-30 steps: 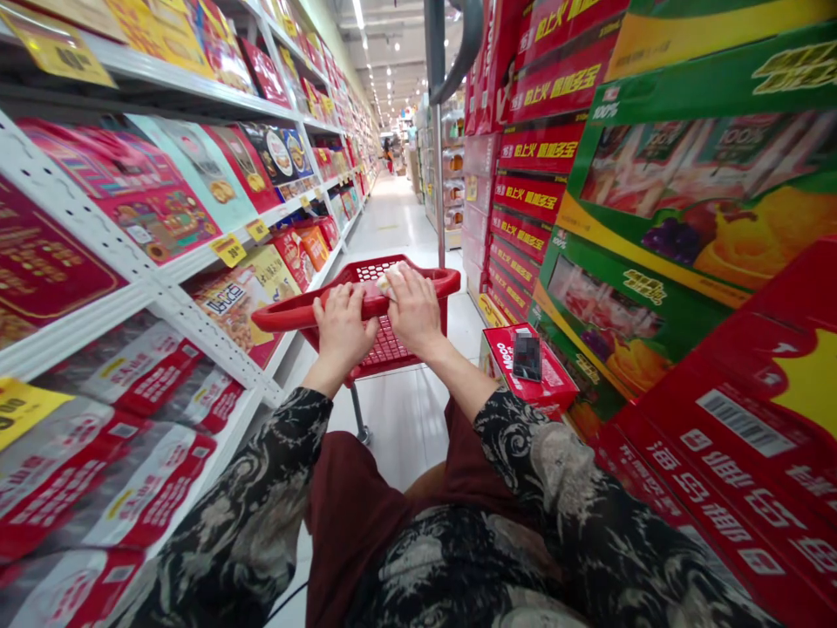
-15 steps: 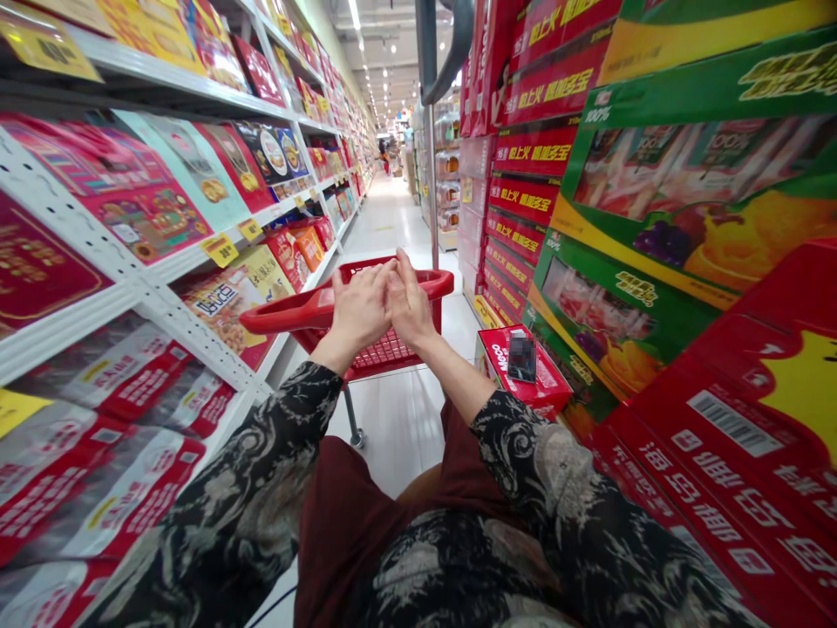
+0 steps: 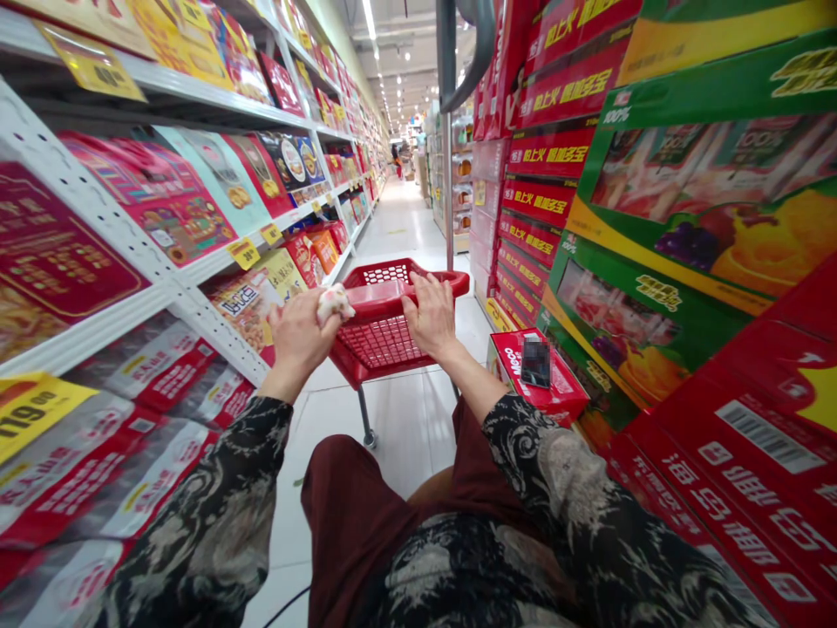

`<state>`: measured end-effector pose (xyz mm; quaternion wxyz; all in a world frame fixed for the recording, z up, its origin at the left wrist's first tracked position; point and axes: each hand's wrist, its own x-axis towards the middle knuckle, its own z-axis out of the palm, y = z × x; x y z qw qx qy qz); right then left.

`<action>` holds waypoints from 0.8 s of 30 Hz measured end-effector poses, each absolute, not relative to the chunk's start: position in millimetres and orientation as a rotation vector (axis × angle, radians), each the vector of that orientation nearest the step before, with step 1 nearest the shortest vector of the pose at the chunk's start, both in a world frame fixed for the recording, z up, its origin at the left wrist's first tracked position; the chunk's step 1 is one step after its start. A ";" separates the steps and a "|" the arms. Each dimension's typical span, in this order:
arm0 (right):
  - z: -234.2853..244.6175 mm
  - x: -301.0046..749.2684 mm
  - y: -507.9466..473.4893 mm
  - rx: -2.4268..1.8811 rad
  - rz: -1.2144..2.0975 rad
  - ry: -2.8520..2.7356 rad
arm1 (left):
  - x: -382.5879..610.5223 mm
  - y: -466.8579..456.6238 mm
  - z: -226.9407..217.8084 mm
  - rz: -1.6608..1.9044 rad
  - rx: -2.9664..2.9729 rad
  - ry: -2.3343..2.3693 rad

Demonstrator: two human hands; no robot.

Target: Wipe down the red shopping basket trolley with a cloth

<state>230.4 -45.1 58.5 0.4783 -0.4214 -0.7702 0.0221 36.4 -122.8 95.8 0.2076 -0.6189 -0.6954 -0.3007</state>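
A red shopping cart [image 3: 392, 336] stands in front of me in a supermarket aisle. My right hand [image 3: 432, 314] rests on the cart's red handle bar with its fingers curled over it. My left hand [image 3: 297, 327] is lifted off the handle to the left and is closed round a small crumpled white wad [image 3: 335, 303], perhaps tissue. The cart's mesh basket looks bare where it shows.
White shelves [image 3: 163, 296] packed with red and pink gift boxes run along the left. Stacked red and green drink cartons [image 3: 654, 262] wall the right side, with a red box [image 3: 536, 371] low beside the cart. The pale floor [image 3: 398, 218] stretches ahead.
Both hands were on the handle, then met over it. Now my left hand has pulled away to the left with the white wad, and my right hand is back on the handle.
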 end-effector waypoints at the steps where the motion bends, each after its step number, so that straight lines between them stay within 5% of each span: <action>1: 57.3 229.1 -45.1 -1.019 0.046 -1.872 | 34.2 -123.9 94.4 -0.842 -1.709 -1.934; 11: 45.5 231.6 -42.9 -0.920 -0.090 -1.944 | 82.1 -106.1 88.5 -0.823 -1.864 -1.796; 24: 45.0 234.5 -46.7 -0.930 -0.090 -2.000 | -14.4 -138.9 81.1 -0.973 -1.525 -1.933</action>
